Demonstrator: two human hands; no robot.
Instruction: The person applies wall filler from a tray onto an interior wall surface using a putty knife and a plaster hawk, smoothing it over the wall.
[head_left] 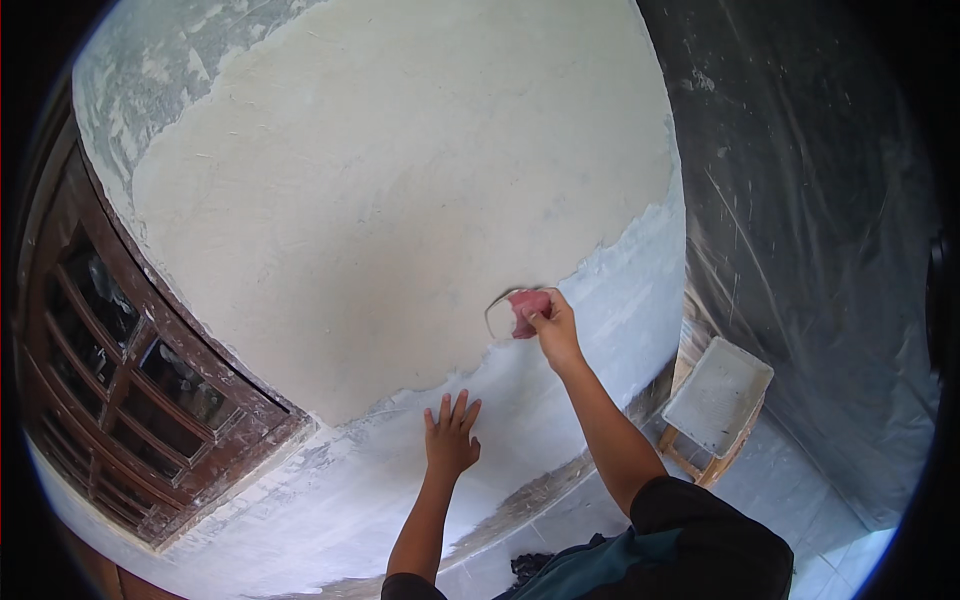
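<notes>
My right hand (556, 328) grips a pinkish-red putty spreader (530, 306) by its edge, thumb on the near face. Pale putty coats the spreader's left part, which lies at or very close to the wall. Behind it spreads a broad layer of beige putty (400, 200), with a ragged lower edge running beside both hands. Lower and to the left, my left hand (453, 440) has its fingers spread against the whitish bare wall (360, 480), holding nothing. Its fingertips reach just below the putty's edge.
A dark brown wooden window frame with glass panes (150, 400) borders the wall at left. On the right, a whitish tray (718, 398) rests on a wooden stool (712, 466). Dark plastic sheeting (820, 260) hangs behind it. Pale floor tiles (780, 500) lie below.
</notes>
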